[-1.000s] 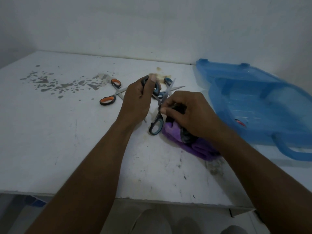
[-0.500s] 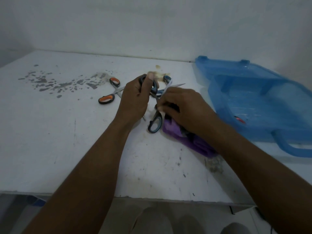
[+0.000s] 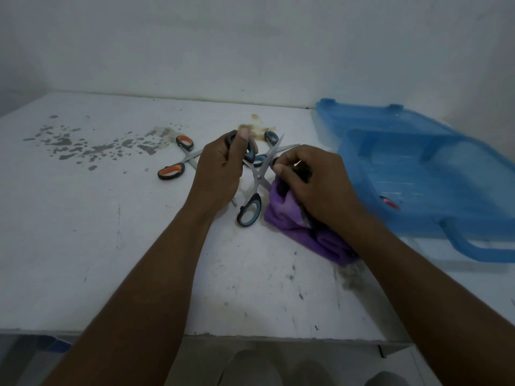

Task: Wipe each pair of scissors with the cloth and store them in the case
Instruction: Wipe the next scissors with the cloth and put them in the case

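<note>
My left hand [image 3: 220,168] grips the upper handle of a pair of blue-handled scissors [image 3: 255,188], which are spread open above the white table [image 3: 117,246]. My right hand [image 3: 315,182] holds a bunched purple cloth [image 3: 284,215] against one blade. The other handle loop hangs down near the table. A second blue-handled pair [image 3: 269,143] lies behind them, partly hidden. An orange-handled pair [image 3: 178,160] lies on the table to the left. The open blue plastic case [image 3: 418,168] sits at the right with a small red item [image 3: 390,202] inside.
Grey stains [image 3: 92,143] mark the table's far left and a brown stain [image 3: 256,125] lies behind the scissors. A white wall runs along the back. The table's front edge is near my body, with shoes below it.
My right hand with the cloth has shifted slightly along the blade. The left hand keeps its hold on the handle and the scissors stay spread.
</note>
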